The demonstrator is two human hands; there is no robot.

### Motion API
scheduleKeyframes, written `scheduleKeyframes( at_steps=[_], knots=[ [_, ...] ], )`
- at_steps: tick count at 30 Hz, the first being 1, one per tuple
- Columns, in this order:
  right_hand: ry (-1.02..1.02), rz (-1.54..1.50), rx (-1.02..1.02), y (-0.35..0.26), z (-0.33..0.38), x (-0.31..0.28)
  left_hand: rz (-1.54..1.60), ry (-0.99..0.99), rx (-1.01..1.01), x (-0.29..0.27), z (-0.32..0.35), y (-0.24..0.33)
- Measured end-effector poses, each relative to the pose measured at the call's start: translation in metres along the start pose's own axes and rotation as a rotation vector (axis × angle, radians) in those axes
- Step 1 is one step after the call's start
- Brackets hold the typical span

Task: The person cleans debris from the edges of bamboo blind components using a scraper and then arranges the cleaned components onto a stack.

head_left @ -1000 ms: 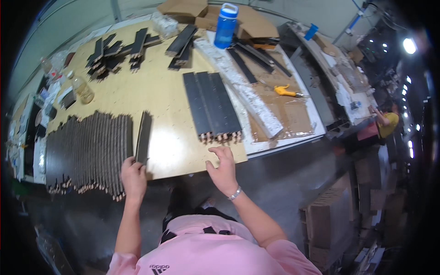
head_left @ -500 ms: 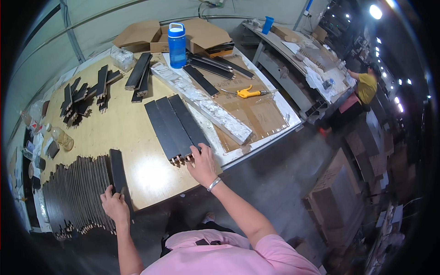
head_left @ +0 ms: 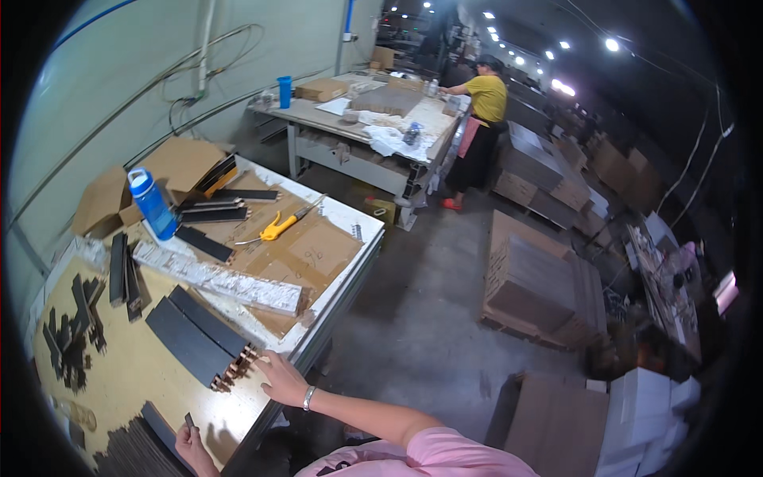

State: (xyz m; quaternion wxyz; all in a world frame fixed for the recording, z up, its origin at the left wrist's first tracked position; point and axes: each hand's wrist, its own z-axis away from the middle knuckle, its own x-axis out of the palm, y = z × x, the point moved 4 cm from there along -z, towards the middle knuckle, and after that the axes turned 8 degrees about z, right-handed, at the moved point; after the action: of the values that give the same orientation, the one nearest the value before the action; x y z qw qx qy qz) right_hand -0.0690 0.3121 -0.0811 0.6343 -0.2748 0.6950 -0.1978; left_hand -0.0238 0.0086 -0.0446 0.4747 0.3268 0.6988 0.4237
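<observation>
My left hand (head_left: pixel 195 451) is at the lower edge, its fingers closed on a small dark strip (head_left: pixel 189 421) that sticks up from them. Just left of it, a long row of dark slats (head_left: pixel 139 449) stands on edge, partly cut off by the picture's rim. My right hand (head_left: pixel 284 380), with a silver bracelet at the wrist, reaches with fingers extended to the pale peg-like ends of some dark flat slats (head_left: pixel 191 338) lying side by side. Whether its fingertips touch those ends I cannot tell.
Loose dark slats (head_left: pixel 73 338) lie on the table's left. Behind are a white-crusted bar (head_left: pixel 218 278), a blue bottle (head_left: pixel 152 208), yellow-handled pliers-like tool (head_left: pixel 276 229) and cardboard boxes (head_left: pixel 179 163). A person in yellow (head_left: pixel 486 97) works at another table. Stacked cartons (head_left: pixel 528 278) stand right.
The view has swung to the right, so the table sits further left. My left hand has come off the standing row with a small dark strip; my right hand is now at the slats' peg ends.
</observation>
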Motion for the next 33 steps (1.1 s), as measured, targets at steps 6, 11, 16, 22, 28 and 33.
scheduleKeyframes(
  at_steps=[6,11,16,22,28,33],
  knots=[
    [0.055,-0.079,0.038,0.001,-0.030,-0.003,0.705,-0.045,-0.582,0.047,-0.023,-0.037],
    [0.067,-0.093,0.177,0.005,-0.076,0.012,0.904,-0.159,-0.543,0.084,-0.079,-0.105],
    [-0.204,-0.099,0.193,-0.027,-0.096,0.017,1.116,-0.317,-0.459,0.096,-0.111,-0.116],
    [-0.152,-0.093,0.249,-0.011,-0.104,0.036,1.004,-0.215,-0.572,0.108,-0.105,-0.085],
    [-0.138,-0.018,0.254,0.001,-0.123,0.026,1.117,-0.311,-0.538,0.129,-0.119,-0.104],
    [-0.069,-0.039,0.224,0.013,-0.141,0.023,1.152,-0.251,-0.558,0.137,-0.121,-0.089]
  ],
)
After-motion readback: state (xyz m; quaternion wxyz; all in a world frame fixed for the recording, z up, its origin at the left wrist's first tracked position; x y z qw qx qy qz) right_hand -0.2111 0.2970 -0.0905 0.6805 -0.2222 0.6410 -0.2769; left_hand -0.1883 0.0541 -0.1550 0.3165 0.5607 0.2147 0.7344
